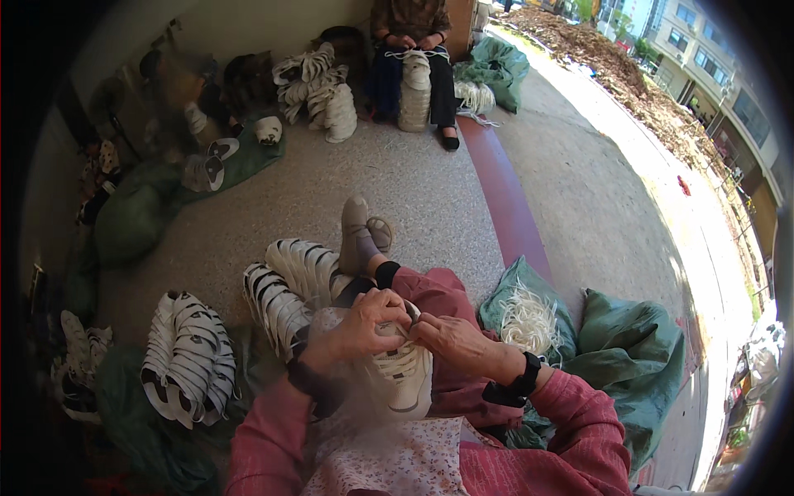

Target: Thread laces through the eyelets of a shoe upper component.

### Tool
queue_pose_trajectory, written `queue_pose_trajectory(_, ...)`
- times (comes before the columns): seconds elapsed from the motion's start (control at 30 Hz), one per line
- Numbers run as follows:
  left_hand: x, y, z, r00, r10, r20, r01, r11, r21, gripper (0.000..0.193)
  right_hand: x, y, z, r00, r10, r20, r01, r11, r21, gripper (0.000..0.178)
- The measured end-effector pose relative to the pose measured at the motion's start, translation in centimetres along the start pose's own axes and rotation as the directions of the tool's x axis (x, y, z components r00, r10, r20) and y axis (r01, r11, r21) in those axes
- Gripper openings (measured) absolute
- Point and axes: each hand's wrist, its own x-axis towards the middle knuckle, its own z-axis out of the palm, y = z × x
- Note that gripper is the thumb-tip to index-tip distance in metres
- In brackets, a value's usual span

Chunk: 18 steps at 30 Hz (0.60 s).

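Note:
A cream shoe upper [405, 384] with pale lacing across its front rests on my lap, its rounded toe pointing toward me. My left hand [368, 322] is closed at the far end of the upper, with thumb and fingers pinched near its opening. Against it, my right hand [455, 343] pinches the same end from the other side. Both hands almost meet there. Whether a lace end lies between the fingertips is too small to tell. Just beyond my left hand, stacks of nested white shoe uppers [302, 273] lean beside my leg.
White laces [529, 318] lie on a green sack at my right, beside another green sack [633, 339]. More stacked uppers [188, 360] stand at my left. Across the floor, another person [411, 41] sits with a stack of uppers between the legs. Green cloth [136, 219] lies far left.

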Motion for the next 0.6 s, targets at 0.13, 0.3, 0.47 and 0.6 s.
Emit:
queue_pose_trajectory(0.13, 0.4, -0.7, 0.5, 1.0, -0.007, 0.012, 0.006, 0.997, 0.071, 0.02, -0.3, -1.1, -0.9, 0.995, 0.098, 0.008, -0.097, 0.977, 0.189, 0.012)
queue_pose_trajectory(0.3, 0.9, -1.2, 0.0, 0.992, -0.071, 0.106, 0.075, 0.997, -0.032, 0.022, -0.6, -1.5, -1.4, 0.993, 0.118, 0.001, -0.113, 0.942, 0.316, 0.01)
queue_pose_trajectory(0.47, 0.8, -1.8, -0.2, 0.994, -0.012, 0.106, 0.023, 0.994, -0.104, 0.018, -0.2, -0.8, -0.6, 0.993, -0.049, -0.105, 0.05, 0.999, 0.006, 0.017)
queue_pose_trajectory(0.6, 0.8, -1.9, -0.2, 0.995, 0.041, 0.088, -0.037, 0.998, -0.053, 0.017, -0.3, -0.2, 0.0, 0.98, -0.135, -0.145, 0.108, 0.977, -0.182, 0.023)
